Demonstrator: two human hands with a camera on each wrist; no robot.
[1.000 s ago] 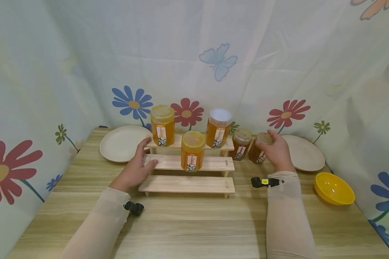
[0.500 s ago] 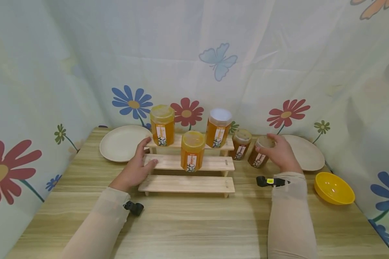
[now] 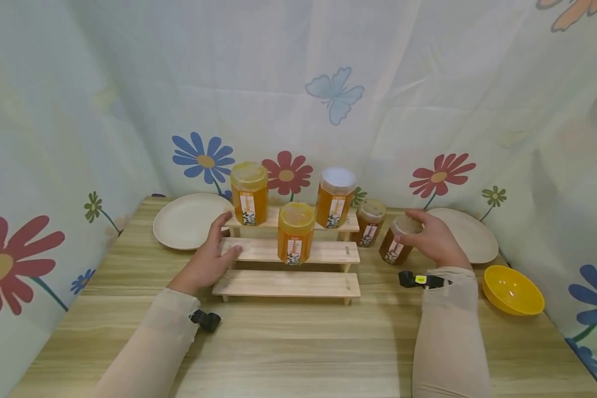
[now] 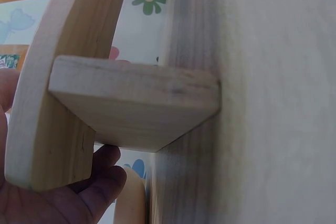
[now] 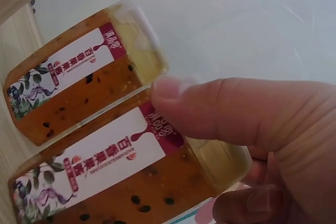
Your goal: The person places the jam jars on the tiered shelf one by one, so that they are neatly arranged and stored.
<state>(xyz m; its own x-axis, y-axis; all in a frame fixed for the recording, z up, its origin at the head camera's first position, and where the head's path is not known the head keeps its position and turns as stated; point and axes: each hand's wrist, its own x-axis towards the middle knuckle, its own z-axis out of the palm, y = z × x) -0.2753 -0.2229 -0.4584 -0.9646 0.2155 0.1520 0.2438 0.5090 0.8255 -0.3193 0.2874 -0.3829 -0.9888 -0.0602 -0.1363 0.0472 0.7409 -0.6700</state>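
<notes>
Jar (image 3: pixel 396 244) drawn nearer, tilted; right hand (image 3: pixel 435 240) grips lid.

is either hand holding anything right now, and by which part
The right hand grips a small jar by its lid end, fingers curled round the top. The left hand holds nothing; it rests against the left end of the wooden stepped rack.

Three tall jars (image 3: pixel 249 193) of orange stuff, maybe honey, stand on the wooden steps. One small jar (image 3: pixel 370 222) sits on the wooden table (image 3: pixel 298 342) beside them. A pale plate (image 3: pixel 189 220) lies at each end. A yellow bowl (image 3: pixel 511 289) sits far right. A flowery curtain (image 3: pixel 328 99) hangs behind.
</notes>
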